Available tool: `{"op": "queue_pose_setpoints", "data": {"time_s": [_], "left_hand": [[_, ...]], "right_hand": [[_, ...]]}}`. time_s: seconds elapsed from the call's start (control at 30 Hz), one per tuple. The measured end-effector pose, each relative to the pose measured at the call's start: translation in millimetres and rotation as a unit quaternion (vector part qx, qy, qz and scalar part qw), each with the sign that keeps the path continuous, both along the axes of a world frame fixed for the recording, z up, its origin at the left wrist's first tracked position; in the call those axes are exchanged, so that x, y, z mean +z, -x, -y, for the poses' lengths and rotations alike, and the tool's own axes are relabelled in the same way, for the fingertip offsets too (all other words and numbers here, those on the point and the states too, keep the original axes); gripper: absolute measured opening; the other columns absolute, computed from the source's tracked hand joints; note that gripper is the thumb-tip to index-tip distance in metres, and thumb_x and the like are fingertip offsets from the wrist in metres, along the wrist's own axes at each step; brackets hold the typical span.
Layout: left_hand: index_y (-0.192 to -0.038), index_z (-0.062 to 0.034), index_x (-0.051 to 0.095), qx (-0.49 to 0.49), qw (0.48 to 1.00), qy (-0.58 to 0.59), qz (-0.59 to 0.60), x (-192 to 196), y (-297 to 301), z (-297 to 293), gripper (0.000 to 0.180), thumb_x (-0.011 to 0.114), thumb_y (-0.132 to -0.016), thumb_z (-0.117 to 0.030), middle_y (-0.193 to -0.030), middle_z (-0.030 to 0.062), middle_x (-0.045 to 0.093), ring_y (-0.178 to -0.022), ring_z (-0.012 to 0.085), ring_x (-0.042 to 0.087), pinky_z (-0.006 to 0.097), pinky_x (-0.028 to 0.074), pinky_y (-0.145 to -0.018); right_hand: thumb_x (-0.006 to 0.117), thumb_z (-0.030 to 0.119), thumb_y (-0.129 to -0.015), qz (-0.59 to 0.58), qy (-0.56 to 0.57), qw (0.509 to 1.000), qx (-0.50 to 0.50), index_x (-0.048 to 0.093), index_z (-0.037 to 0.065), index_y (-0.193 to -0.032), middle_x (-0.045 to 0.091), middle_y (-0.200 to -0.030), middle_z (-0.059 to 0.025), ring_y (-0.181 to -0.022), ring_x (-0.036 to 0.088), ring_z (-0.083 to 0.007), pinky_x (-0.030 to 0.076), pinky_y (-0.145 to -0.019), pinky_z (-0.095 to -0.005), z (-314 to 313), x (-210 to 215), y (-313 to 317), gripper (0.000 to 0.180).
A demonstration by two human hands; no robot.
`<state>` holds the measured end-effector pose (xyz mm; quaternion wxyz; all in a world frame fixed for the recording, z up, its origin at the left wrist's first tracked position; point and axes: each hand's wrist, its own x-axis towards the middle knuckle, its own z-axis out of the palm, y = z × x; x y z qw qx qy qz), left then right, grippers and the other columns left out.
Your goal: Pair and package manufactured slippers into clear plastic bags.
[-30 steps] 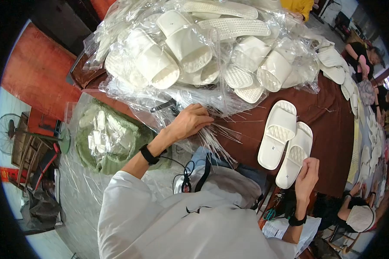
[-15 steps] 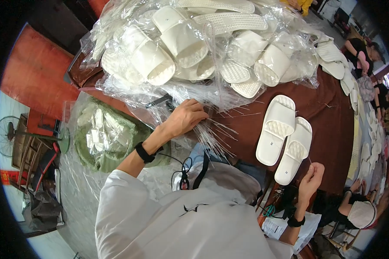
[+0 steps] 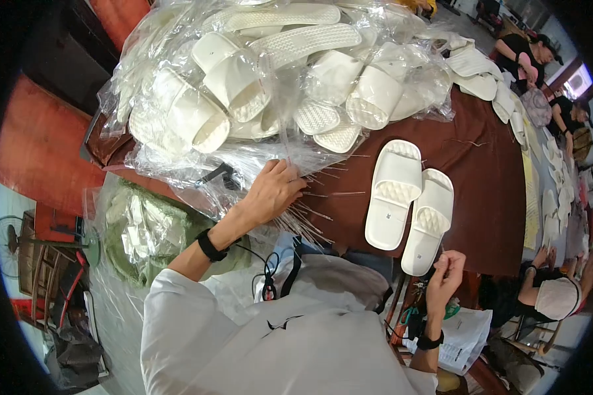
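Brown-topped bench point(image 3: 481, 197) | left hand point(image 3: 273, 191): fingers curled, pinching thin clear plastic strips point(image 3: 310, 220) fanned under them | right hand point(image 3: 445, 273): fingertips pressed together, contents unclear, just below pair of white rubber slide slippers point(image 3: 408, 201) | heap of clear-bagged white slippers point(image 3: 270, 79) beyond left fingers

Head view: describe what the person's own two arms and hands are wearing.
Both hands are bare, no gloves. The left hand has a black band on its wrist, below a white sleeve reaching partway down the arm. The right hand has a black wristband too.
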<state>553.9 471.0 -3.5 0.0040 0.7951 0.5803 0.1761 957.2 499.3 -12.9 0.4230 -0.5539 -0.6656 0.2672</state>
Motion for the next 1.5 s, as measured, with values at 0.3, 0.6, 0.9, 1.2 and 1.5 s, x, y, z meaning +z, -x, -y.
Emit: {"op": "queue_pose_setpoints", "data": {"time_s": [0.3,0.6,0.9,1.2,1.5], "left_hand": [[-0.086,-0.0096,0.061,0.027,0.999,-0.022,0.016,-5.5,12.9,1.5,0.01,0.062,-0.076,-0.008,-0.085,0.0065,0.056,-0.085,0.0256,0.052,0.037,0.039,-0.079],[-0.119,-0.0051,0.057,-0.061,0.906,0.251,0.337,39.9,-81.5,-1.9,0.035,0.063,-0.088,-0.02,-0.104,0.0113,0.062,-0.1,0.0258,0.057,0.036,0.041,-0.091],[-0.127,-0.0027,0.046,0.0,0.523,0.415,0.745,34.6,-120.6,-48.3,0.036,0.046,-0.098,-0.024,-0.095,0.0059,0.063,-0.091,0.0166,0.06,0.031,0.047,-0.087],[-0.106,-0.003,0.056,0.037,0.579,0.439,0.686,49.6,-101.6,-56.9,0.021,0.042,-0.099,-0.017,-0.065,-0.0029,0.041,-0.051,0.005,0.032,0.021,0.026,-0.045],[-0.105,-0.0055,0.064,-0.022,0.741,0.518,0.426,36.1,-151.4,-56.9,0.028,0.062,-0.089,-0.029,-0.079,-0.0022,0.056,-0.054,0.0022,0.038,0.018,0.027,-0.041]], "right_hand": [[0.049,0.006,-0.093,0.042,-0.02,0.999,0.0,0.05,0.0,-0.088,0.046,-0.08,-0.0025,-0.07,0.043,-0.0102,0.039,-0.065,-0.0236,2.4,12.8,1.3,0.008],[0.058,-0.003,-0.079,0.028,-0.047,0.993,0.103,0.053,0.002,-0.084,0.052,-0.077,-0.0087,-0.064,0.052,-0.0159,0.042,-0.057,-0.026,11.8,32.0,11.6,0.009],[0.059,-0.007,-0.071,0.106,0.033,0.962,0.248,0.053,0.004,-0.083,0.052,-0.079,-0.0114,-0.073,0.054,-0.0311,0.044,-0.062,-0.0351,22.5,34.5,-20.1,0.018],[0.065,0.004,-0.072,0.274,-0.096,0.941,0.172,0.061,0.009,-0.084,0.047,-0.082,-0.0062,-0.083,0.048,-0.0272,0.035,-0.072,-0.0376,-3.0,37.0,-30.6,0.014],[0.067,0.007,-0.075,0.167,-0.197,0.935,0.244,0.064,0.011,-0.087,0.049,-0.083,-0.0049,-0.079,0.049,-0.0249,0.037,-0.07,-0.0356,-39.3,28.8,38.6,0.013]]}}
